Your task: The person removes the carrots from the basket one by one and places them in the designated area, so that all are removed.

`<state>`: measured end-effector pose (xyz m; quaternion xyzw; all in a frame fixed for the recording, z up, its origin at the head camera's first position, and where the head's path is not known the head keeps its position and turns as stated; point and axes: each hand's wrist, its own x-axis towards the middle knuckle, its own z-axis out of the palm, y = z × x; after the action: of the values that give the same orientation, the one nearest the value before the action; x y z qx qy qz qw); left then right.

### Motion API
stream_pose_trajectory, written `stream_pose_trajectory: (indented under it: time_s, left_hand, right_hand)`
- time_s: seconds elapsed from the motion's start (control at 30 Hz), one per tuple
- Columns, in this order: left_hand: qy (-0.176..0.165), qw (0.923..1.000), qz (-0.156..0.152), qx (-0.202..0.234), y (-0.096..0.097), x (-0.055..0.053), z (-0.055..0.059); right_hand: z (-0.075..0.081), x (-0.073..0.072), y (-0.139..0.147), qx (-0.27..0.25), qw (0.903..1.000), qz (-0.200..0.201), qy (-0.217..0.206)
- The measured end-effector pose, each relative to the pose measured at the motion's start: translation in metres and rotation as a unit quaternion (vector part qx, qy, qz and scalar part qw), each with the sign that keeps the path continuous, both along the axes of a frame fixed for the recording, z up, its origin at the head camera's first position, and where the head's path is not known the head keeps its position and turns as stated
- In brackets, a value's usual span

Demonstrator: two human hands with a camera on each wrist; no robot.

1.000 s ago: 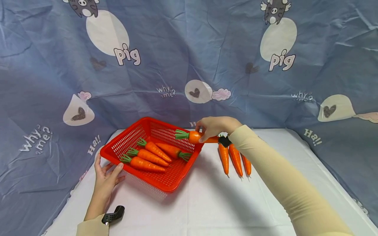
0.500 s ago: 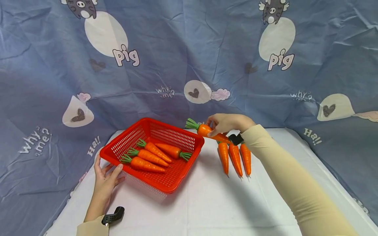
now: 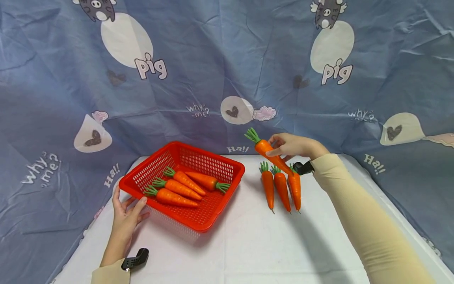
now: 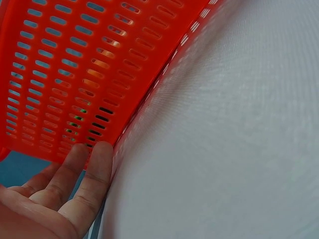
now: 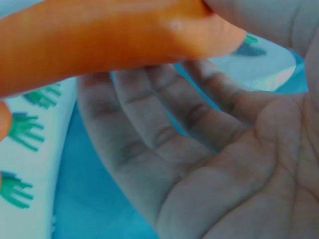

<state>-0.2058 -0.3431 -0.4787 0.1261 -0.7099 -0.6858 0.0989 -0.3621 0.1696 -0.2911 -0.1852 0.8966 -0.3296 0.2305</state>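
My right hand (image 3: 289, 145) pinches an orange carrot (image 3: 268, 150) between thumb and fingers, green top up and to the left. The carrot hangs tilted above three carrots lying side by side on the white table, its tip overlapping the rightmost one (image 3: 295, 189) in the head view. In the right wrist view, the held carrot (image 5: 114, 42) spans across the fingertips. My left hand (image 3: 124, 217) is at the near-left corner of a red perforated basket (image 3: 223, 213); in the left wrist view its fairly straight fingers (image 4: 97, 169) touch the outer wall. Several carrots (image 3: 175, 197) lie in the basket.
The middle carrot (image 3: 281, 191) and left carrot (image 3: 268, 189) of the row lie right of the basket, tips toward me. A white cloth (image 3: 255, 252) covers the table. Blue printed fabric (image 3: 198, 59) hangs behind and at the sides.
My right hand has moved right with the carrot, away from the basket's rim to above the row. The carrot has tilted more steeply, tip down. The left hand and basket stay put.
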Motion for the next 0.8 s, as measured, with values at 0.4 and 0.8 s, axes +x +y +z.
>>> stream_pose_trajectory:
  time_s: [0.4, 0.8]
  left_hand:
    - [0.001, 1.0000, 0.001, 0.001, 0.001, -0.001, 0.000]
    - [-0.001, 0.9998, 0.017, 0.005, 0.000, -0.001, 0.000]
  right_hand:
    - [-0.030, 0.002, 0.047, -0.041, 0.9946, -0.092, -0.027]
    - [-0.053, 0.002, 0.081, -0.053, 0.9816, -0.177, -0.047]
